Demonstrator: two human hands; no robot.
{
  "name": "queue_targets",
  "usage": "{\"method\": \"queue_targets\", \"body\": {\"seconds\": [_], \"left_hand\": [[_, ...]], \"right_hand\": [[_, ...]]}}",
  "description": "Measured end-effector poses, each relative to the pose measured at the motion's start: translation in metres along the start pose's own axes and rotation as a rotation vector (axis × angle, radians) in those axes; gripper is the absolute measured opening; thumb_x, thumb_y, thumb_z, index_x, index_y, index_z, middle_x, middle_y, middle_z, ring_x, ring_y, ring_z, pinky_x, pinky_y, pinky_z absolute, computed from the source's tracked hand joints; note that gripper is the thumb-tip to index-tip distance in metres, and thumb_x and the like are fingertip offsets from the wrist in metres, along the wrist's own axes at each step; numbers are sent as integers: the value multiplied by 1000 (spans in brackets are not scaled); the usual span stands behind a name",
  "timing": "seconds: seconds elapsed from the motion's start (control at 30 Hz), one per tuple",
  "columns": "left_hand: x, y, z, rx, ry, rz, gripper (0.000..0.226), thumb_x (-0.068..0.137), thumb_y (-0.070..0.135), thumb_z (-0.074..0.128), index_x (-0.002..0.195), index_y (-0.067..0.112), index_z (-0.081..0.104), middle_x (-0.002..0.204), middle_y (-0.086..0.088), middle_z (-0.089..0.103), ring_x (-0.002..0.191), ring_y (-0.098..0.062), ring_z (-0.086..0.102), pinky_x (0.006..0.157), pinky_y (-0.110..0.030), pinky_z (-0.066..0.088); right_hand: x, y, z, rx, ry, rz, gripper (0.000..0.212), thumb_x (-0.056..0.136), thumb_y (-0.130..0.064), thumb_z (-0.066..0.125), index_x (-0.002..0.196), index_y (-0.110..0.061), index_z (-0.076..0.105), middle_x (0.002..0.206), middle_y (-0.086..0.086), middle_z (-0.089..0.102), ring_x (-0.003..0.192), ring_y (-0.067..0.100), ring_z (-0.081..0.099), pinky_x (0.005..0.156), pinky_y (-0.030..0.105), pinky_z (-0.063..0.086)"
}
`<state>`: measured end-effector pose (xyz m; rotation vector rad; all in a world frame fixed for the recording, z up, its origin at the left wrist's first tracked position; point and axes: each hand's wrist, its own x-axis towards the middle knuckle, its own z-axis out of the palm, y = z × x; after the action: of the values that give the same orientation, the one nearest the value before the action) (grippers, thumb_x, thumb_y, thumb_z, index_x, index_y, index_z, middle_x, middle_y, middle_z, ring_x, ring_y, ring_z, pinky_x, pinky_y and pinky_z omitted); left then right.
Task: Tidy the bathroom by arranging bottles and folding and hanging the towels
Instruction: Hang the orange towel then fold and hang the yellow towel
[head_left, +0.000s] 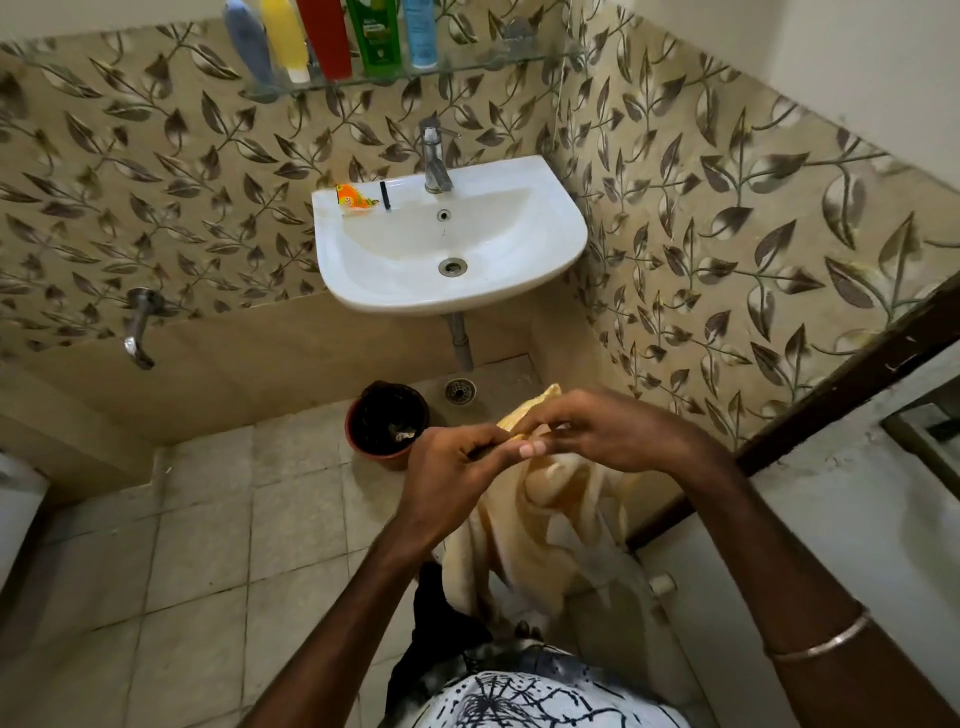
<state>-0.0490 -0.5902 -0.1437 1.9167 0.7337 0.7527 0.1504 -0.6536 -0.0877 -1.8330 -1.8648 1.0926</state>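
I see left hand pinching the cream towel top edge | right hand pinching same edge, fingertips meeting the left's | towel hangs below both hands, above the floor | bottles upright on glass shelf over sink

Above and well beyond your hands, the glass shelf on the leaf-patterned wall carries a row of bottles standing side by side: a grey-blue bottle, a yellow bottle, a red bottle, a green bottle and a light blue bottle. Nearer to you but still beyond your hands, the white sink has an orange sachet and a small black stick lying on its back left ledge beside the tap. On the tiled floor, just beyond and left of your left hand, stands a red bin with a black liner.
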Motion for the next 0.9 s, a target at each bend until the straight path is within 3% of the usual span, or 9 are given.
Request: {"method": "queue_targets", "body": {"seconds": [0.1, 0.2, 0.4, 0.57, 0.73, 0.8, 0.9], "left_hand": [[-2, -6, -6, 7, -27, -22, 41, 81, 60, 69, 89, 22, 80, 73, 3, 74, 65, -20, 69, 55, -49, 53], [-3, -7, -6, 39, -11, -49, 40, 79, 60, 70, 86, 21, 78, 72, 3, 73, 64, -18, 68, 55, -49, 54], [-6, -10, -8, -36, 61, -141, 34, 84, 52, 68, 75, 21, 75, 67, -1, 70, 62, -26, 66, 57, -51, 53], [-10, -9, -12, -65, 59, -164, 35, 84, 52, 69, 73, 19, 75, 68, -4, 71, 64, -30, 68, 59, -52, 54], [-12, -13, -14, -54, 36, -172, 36, 81, 55, 68, 76, 20, 76, 70, -3, 73, 66, -28, 69, 61, -54, 55], [-13, -14, -15, -37, 44, -162, 37, 80, 56, 68, 77, 20, 76, 69, -3, 72, 66, -28, 68, 60, -53, 54], [-9, -11, -14, -23, 39, -127, 32, 82, 52, 69, 77, 21, 76, 69, -1, 71, 65, -27, 67, 61, -50, 53]], "right_hand": [[1, 1, -2, -50, 46, 3, 7, 93, -36, 66, 97, -36, 72, 91, -16, 70, 86, -1, 63, 78, 39, 55], [0, -2, -7, -104, 116, -20, 11, 95, -34, 65, 89, -44, 66, 82, -19, 66, 78, -2, 61, 69, 34, 51], [-5, 9, -25, -132, 285, 52, 21, 93, -34, 66, 77, -48, 63, 80, -19, 68, 79, 6, 64, 72, 37, 52], [-13, 28, -34, -136, 387, 126, 7, 93, -36, 66, 89, -33, 71, 87, -13, 71, 84, 12, 65, 79, 44, 55], [-14, 40, -33, -199, 491, 262, 6, 94, -38, 64, 90, -40, 67, 92, -10, 71, 89, 17, 66, 80, 40, 54], [-13, 38, -27, -189, 427, 278, 7, 96, -36, 63, 98, -41, 68, 101, -10, 71, 96, 16, 66, 81, 38, 53], [-12, 23, -14, 9, 266, 139, 38, 95, -28, 66, 127, -47, 60, 125, -11, 67, 111, 9, 62, 91, 38, 53]]}}
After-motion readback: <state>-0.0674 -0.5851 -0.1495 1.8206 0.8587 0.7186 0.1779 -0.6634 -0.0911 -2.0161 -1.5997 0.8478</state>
